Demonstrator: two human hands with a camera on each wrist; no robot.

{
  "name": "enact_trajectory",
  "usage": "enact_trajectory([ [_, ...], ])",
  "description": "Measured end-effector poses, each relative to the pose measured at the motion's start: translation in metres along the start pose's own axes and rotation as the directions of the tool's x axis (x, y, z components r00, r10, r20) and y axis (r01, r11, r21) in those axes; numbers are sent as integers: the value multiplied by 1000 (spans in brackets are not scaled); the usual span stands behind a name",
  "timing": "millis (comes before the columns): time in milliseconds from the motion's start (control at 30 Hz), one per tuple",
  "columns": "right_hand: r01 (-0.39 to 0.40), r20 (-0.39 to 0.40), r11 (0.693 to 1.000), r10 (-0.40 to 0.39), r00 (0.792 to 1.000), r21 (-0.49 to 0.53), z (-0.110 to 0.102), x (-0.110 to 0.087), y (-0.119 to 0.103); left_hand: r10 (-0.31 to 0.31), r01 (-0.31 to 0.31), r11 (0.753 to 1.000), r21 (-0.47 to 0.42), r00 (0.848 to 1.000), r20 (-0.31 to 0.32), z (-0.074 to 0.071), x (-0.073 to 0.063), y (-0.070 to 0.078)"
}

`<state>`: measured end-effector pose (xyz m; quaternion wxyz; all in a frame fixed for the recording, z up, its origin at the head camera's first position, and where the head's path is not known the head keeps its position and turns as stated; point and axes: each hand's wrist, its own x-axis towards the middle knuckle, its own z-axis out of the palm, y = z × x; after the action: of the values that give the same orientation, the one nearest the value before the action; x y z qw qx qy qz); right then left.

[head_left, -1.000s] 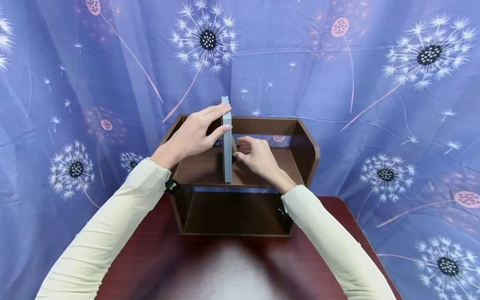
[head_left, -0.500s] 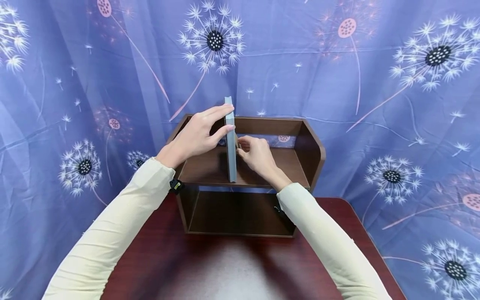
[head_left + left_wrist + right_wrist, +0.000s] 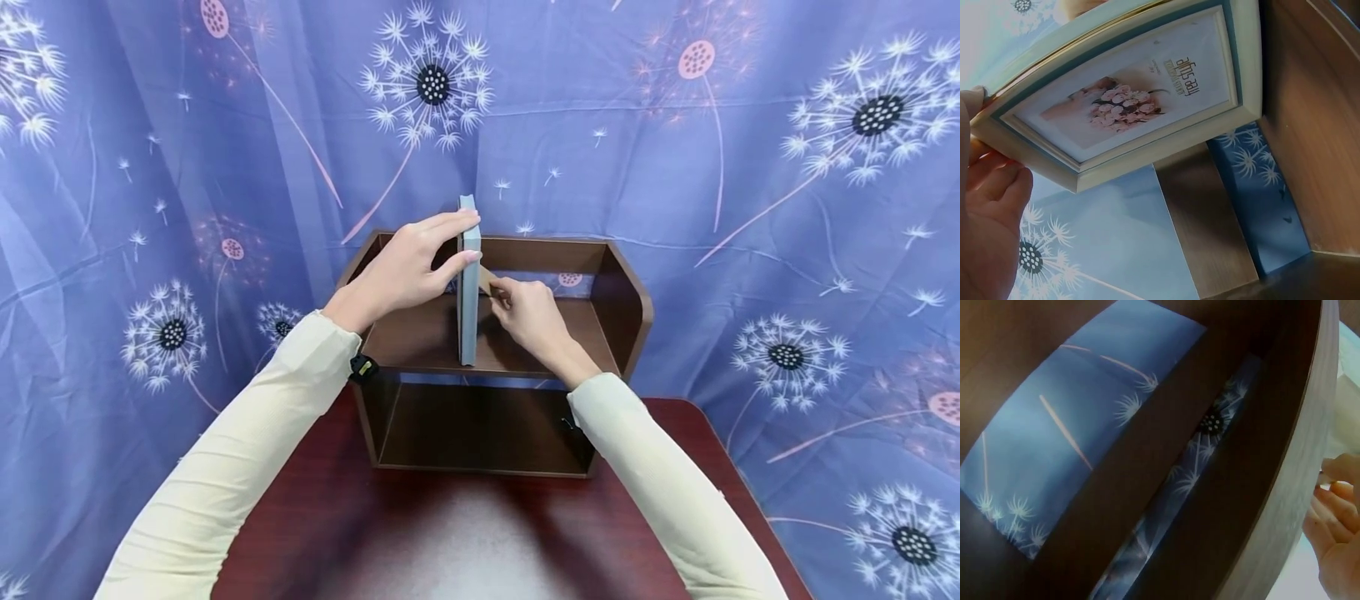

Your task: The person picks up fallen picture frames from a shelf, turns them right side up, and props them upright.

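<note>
A pale blue-white picture frame (image 3: 468, 300) stands upright on the upper shelf, its narrow edge towards the head camera. Its front, with a printed sheet of pink flowers, shows in the left wrist view (image 3: 1122, 106). My left hand (image 3: 408, 271) holds the frame near the top, fingertips over the upper edge and thumb lower on the side. On the frame's other side, my right hand (image 3: 528, 317) pinches a tan support leg (image 3: 486, 282) that slants out from the back. Only part of this leg shows beside the frame.
The dark brown two-tier shelf (image 3: 622, 308) stands on a red-brown table (image 3: 315, 517). Its right side panel rises beyond my right hand. A lower compartment (image 3: 480, 425) lies below, and a blue dandelion-print curtain (image 3: 570, 167) hangs behind.
The support leg has swung out from the frame's back, with my right hand now pinching it and shifted slightly right. The frame and my left hand have moved a little right.
</note>
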<state>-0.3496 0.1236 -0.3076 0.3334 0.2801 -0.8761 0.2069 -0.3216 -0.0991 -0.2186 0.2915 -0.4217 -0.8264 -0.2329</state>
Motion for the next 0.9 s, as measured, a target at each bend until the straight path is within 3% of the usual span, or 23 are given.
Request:
enact_trajectory([
  [433,25,-21,993,-28,999,-114,-12,-13,7,51,-51,999,-19,998,36,20,20,8],
  [900,39,-92,991,-51,994,-127,-20,-30,25,48,-54,998,24,978,202,42,46,24],
])
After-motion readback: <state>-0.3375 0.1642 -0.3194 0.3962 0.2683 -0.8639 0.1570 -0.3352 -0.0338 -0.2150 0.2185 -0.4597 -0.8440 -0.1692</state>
